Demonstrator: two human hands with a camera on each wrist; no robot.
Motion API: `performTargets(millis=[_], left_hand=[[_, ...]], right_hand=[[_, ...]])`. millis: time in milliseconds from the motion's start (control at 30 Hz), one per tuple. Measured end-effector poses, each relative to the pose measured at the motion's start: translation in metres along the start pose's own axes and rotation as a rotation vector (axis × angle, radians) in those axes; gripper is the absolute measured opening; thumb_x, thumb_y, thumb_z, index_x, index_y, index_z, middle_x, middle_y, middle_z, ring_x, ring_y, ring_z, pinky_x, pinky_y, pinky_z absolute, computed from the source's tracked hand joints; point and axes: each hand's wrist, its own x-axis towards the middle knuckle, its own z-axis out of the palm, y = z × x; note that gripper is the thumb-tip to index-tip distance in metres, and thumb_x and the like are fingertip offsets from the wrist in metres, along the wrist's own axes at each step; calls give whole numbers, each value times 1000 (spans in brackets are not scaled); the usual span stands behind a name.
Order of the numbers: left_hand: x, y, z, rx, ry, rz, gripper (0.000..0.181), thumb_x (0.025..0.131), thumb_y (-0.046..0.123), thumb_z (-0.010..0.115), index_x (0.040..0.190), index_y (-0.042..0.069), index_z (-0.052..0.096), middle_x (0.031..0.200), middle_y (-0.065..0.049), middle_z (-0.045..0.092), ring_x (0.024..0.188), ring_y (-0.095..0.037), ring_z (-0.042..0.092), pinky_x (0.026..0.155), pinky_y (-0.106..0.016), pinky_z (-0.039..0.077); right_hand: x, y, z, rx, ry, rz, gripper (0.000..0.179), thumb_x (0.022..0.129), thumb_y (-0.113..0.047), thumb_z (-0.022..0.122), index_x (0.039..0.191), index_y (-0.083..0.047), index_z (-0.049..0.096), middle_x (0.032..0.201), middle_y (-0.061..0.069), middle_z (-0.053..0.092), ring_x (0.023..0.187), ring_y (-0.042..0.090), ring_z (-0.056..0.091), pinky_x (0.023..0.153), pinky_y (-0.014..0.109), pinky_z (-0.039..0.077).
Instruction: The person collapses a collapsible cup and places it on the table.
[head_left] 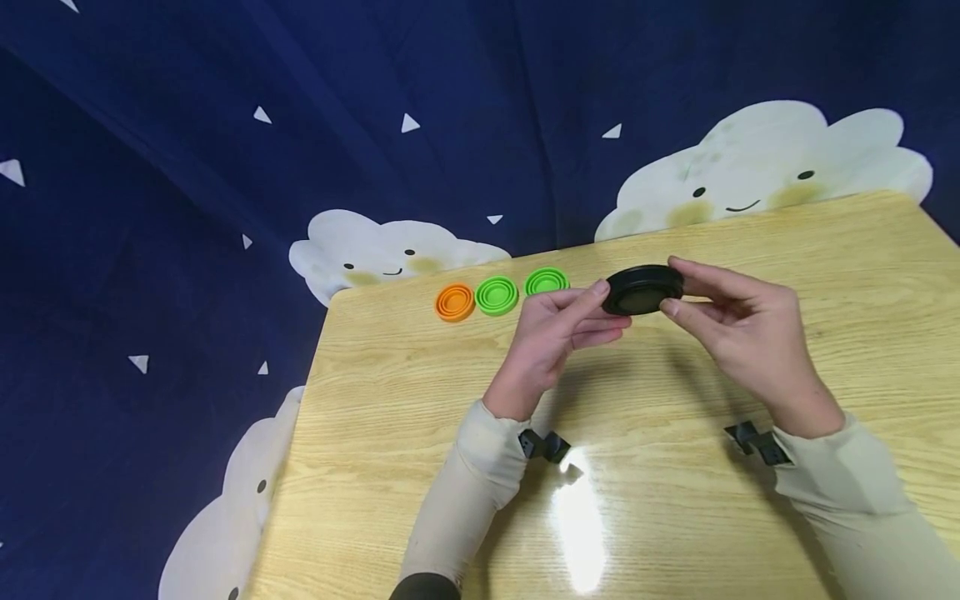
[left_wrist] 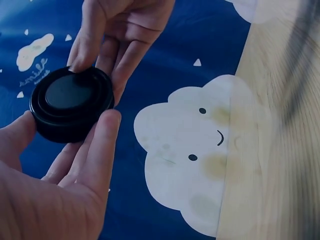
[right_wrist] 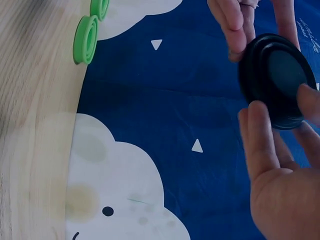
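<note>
A black collapsible cup [head_left: 642, 289], folded flat into stepped rings, is held up over the far part of the table by both hands. My left hand [head_left: 551, 337] grips its left edge between thumb and fingers. On the opposite edge, my right hand [head_left: 753, 342] pinches the rim with the thumb on the near side. The left wrist view shows the cup's smooth round base [left_wrist: 70, 92] facing the camera, ringed by ridges. Both hands show around the cup in the right wrist view too.
Left of the hands, an orange folded cup [head_left: 454, 302] and two green folded cups, one in the middle [head_left: 497, 296] and one partly behind my left hand [head_left: 546, 282], lie in a row on the wooden table [head_left: 375, 417]. A dark blue cloth [head_left: 450, 108] with clouds hangs behind.
</note>
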Motion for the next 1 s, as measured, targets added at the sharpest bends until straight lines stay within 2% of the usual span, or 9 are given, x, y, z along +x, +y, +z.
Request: performTargets(millis=[100, 267, 400, 533, 633, 733, 867, 1000], left_hand=[[0, -2, 0, 18, 41, 52, 24, 94, 11, 72, 107, -9, 74, 93, -22, 74, 79, -27, 75, 78, -44, 61], [0, -4, 2, 67, 81, 165, 20, 91, 4, 74, 105, -10, 74, 94, -19, 74, 78, -28, 74, 76, -43, 62], [-1, -3, 3, 91, 113, 217, 19, 88, 1, 77, 104, -9, 75, 94, -18, 75, 79, -26, 74, 77, -42, 62], [-4, -2, 3, 201, 146, 273, 26, 82, 0, 82, 107, -3, 76, 96, -12, 75, 85, -22, 74, 80, -38, 61], [-7, -1, 2, 287, 133, 322, 34, 79, -1, 84, 112, 0, 76, 98, -9, 76, 89, -22, 74, 81, -37, 61], [-8, 0, 1, 294, 100, 352, 40, 76, -5, 85, 115, -1, 74, 101, -10, 75, 92, -26, 74, 80, -38, 61], [-8, 3, 1, 308, 78, 368, 46, 72, -11, 85, 116, -3, 73, 107, -10, 74, 96, -27, 73, 82, -38, 60], [-8, 5, -1, 379, 72, 368, 50, 69, -12, 86, 116, -5, 72, 111, -9, 73, 99, -20, 72, 86, -37, 59]], right_hand=[[0, -2, 0, 8, -7, 37, 43, 81, 20, 72, 122, 8, 68, 111, 3, 74, 96, 12, 72, 78, 22, 57], [0, -5, 0, -55, -9, 82, 36, 87, 10, 72, 123, 5, 69, 115, -1, 72, 98, 8, 71, 79, 19, 57], [0, -5, -1, -50, -14, 128, 32, 91, 5, 71, 123, 5, 68, 115, -3, 72, 100, 6, 70, 81, 17, 56], [1, -5, -3, -14, -32, 192, 33, 92, 1, 71, 124, 5, 67, 115, -2, 72, 102, 5, 69, 82, 17, 55], [2, -7, -4, 21, -54, 232, 36, 90, 1, 73, 125, 6, 66, 116, 1, 72, 103, 7, 69, 81, 19, 56], [3, -9, -6, 23, -75, 262, 44, 86, 4, 78, 127, 7, 65, 120, 4, 70, 102, 8, 69, 81, 21, 56], [5, -9, -7, -57, -104, 297, 59, 76, 2, 86, 131, 3, 64, 128, 7, 67, 105, 6, 68, 83, 20, 55], [6, -7, -4, -138, -133, 305, 67, 72, -4, 92, 133, -1, 64, 130, 10, 66, 107, 4, 67, 84, 16, 54]])
